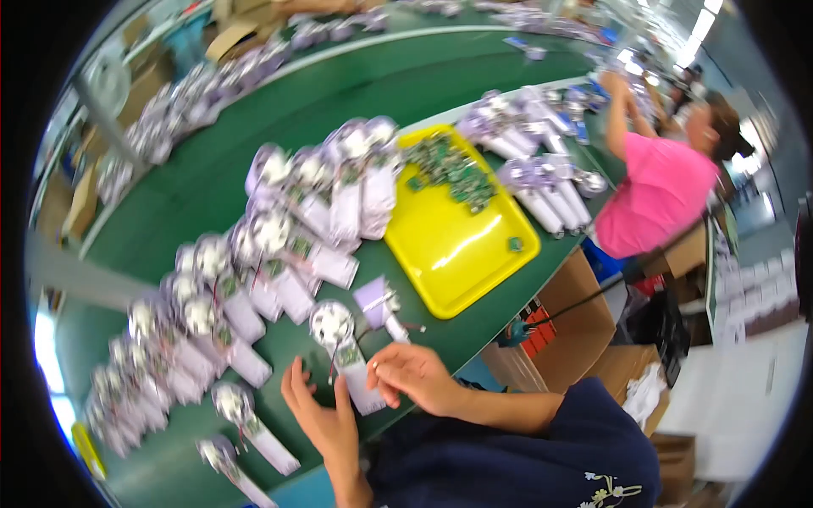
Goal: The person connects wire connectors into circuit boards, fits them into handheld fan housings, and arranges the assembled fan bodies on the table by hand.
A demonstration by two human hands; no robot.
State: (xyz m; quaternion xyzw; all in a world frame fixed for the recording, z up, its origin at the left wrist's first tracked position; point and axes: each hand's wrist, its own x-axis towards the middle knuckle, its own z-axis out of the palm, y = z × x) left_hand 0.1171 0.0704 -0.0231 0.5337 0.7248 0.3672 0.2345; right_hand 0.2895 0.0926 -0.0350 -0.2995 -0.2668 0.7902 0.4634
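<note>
Navy cloth of the person's sleeve fills the lower edge, and from it the two bare hands come up over the green desk [212, 195]. Left hand [322, 415] is spread, palm turned inward and fingers loose, holding nothing, just beside a white flashlight assembly [347, 356] that lies between the hands. That piece has a round, shiny silver reflector head [331, 323] and a pale, flat rectangular body, with thin red and dark wires running down from the head. Right hand [415, 377] is curled, its fingertips pinched at the body's right edge; the blur hides whether it grips the body or a wire. Just beyond lies a small lilac part [374, 298] of the same kind, tilted. To the left, many like assemblies [254, 262] lie in loose overlapping rows, glossy round heads and lilac-white bodies with small green circuit boards showing. Farther right sits a smooth, glossy yellow plastic tray [457, 245], rectangular with rounded corners, with a heap of small green circuit boards [449, 169] in its far end. Beyond it, more lilac-white assemblies [542, 186] lie before a person in a pink shirt [656, 199].
</note>
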